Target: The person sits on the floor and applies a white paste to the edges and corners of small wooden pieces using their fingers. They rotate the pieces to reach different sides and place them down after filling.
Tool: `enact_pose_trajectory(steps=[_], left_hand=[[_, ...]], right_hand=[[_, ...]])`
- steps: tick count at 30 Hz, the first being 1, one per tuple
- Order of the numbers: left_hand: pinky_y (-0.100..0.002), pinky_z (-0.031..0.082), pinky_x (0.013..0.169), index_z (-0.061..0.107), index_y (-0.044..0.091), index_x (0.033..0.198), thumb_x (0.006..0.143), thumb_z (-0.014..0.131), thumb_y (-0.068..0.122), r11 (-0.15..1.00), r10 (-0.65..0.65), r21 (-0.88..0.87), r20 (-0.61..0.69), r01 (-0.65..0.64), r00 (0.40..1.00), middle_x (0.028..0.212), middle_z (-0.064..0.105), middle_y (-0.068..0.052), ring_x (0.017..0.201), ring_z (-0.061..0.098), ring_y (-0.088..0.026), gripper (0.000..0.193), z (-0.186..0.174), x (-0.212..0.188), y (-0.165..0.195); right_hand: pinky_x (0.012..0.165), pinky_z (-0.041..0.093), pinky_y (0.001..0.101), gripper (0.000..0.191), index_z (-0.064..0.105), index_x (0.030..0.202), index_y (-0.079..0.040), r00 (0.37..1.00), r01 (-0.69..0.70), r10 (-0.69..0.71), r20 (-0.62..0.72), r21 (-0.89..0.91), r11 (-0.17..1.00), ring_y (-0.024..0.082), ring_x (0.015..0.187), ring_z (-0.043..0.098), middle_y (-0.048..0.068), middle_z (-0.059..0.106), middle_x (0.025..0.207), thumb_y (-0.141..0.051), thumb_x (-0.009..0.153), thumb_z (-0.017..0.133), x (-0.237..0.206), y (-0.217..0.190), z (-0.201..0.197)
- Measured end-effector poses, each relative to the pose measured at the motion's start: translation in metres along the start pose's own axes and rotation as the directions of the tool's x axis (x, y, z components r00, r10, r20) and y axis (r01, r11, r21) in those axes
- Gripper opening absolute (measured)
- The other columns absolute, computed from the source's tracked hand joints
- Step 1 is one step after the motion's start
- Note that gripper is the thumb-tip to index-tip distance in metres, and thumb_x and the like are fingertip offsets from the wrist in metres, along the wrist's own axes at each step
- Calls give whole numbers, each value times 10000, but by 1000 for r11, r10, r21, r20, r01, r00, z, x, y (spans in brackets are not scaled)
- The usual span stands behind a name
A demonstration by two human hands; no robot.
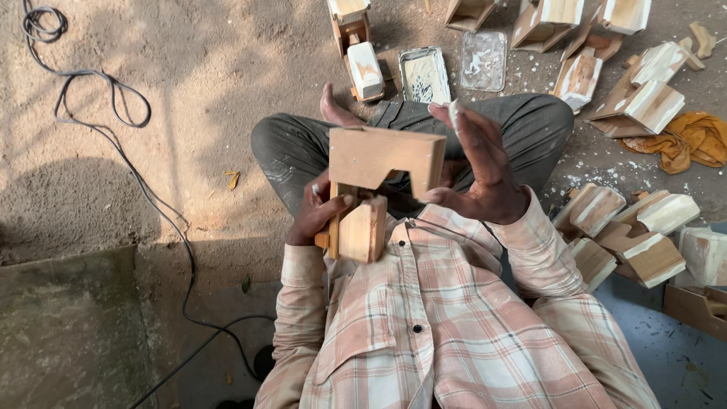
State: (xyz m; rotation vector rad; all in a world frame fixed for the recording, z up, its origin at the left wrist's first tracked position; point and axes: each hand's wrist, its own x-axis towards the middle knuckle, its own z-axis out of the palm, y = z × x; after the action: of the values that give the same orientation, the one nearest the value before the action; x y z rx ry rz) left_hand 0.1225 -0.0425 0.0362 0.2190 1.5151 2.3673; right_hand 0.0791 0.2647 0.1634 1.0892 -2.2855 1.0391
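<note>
Clearly, the bare, unpainted wooden piece with a notched top block (382, 163) is up in front of the person's chest, over the crossed legs. The left hand (318, 216) is closed around its lower upright part, gripping it from the side. The right hand (481, 163) is spread open, palm against the block's right end, fingers stretched upward; one fingertip seems to carry a dab of white, though the view is too small to be sure.

On the sandy ground ahead lie a shallow rectangular tray of white paste (424, 76) and a clear flat lid smeared with white (483, 60).

Judging by colour, the held piece shows no white yet, so its coating looks barely begun. Many similar wooden pieces with whitened faces (644, 227) are heaped at the right, beside an orange cloth (693, 140), so much of the batch appears done.
</note>
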Motion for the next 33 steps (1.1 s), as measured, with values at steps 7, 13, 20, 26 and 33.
enact_pose_trajectory(steps=[7, 13, 20, 26, 33], left_hand=[[-386, 671, 839, 296, 44, 1621, 728, 846, 221, 721, 219, 692, -211, -13, 953, 1216, 737, -188, 1019, 790, -275, 1063, 38, 4, 51], [-423, 639, 746, 187, 3, 1603, 605, 926, 279, 283, 328, 958, -131, 35, 936, 1146, 714, -235, 906, 756, -364, 1272, 66, 12, 72], [-431, 626, 694, 207, -13, 1588, 615, 944, 338, 152, 355, 988, -86, 33, 931, 1187, 690, -234, 908, 747, -362, 1271, 89, 13, 95], [-444, 632, 895, 304, -16, 1584, 803, 857, 505, 493, 240, 863, -14, -110, 971, 1346, 669, -239, 1102, 737, -332, 1089, 54, 7, 101], [-426, 550, 1061, 548, -64, 1449, 995, 618, 565, 956, -292, 87, 166, 281, 942, 1347, 686, -184, 1233, 666, -284, 778, -48, 26, 41]], right_hand=[[1254, 338, 485, 1243, 49, 1670, -94, 995, 73, -60, 79, -171, 983, 367, 1484, 448, 227, 392, 1625, -615, 853, 827, 1, 1, 23], [1269, 331, 541, 1311, 9, 1668, -72, 986, -44, 72, 150, -185, 982, 392, 1477, 499, 221, 414, 1639, -390, 794, 933, -2, 0, 52], [1170, 536, 464, 1364, -80, 1659, -102, 983, -182, 183, 8, 101, 978, 408, 1377, 617, 289, 530, 1517, -222, 792, 966, -15, 14, 70], [1172, 519, 458, 1463, -171, 1628, -151, 995, -77, 85, -49, 152, 985, 392, 1358, 625, 258, 566, 1481, -146, 722, 978, -23, 40, 65], [1205, 473, 495, 1587, -260, 1587, -192, 996, -64, 78, -42, 258, 964, 380, 1372, 582, 241, 511, 1486, -138, 645, 1017, -23, 57, 69]])
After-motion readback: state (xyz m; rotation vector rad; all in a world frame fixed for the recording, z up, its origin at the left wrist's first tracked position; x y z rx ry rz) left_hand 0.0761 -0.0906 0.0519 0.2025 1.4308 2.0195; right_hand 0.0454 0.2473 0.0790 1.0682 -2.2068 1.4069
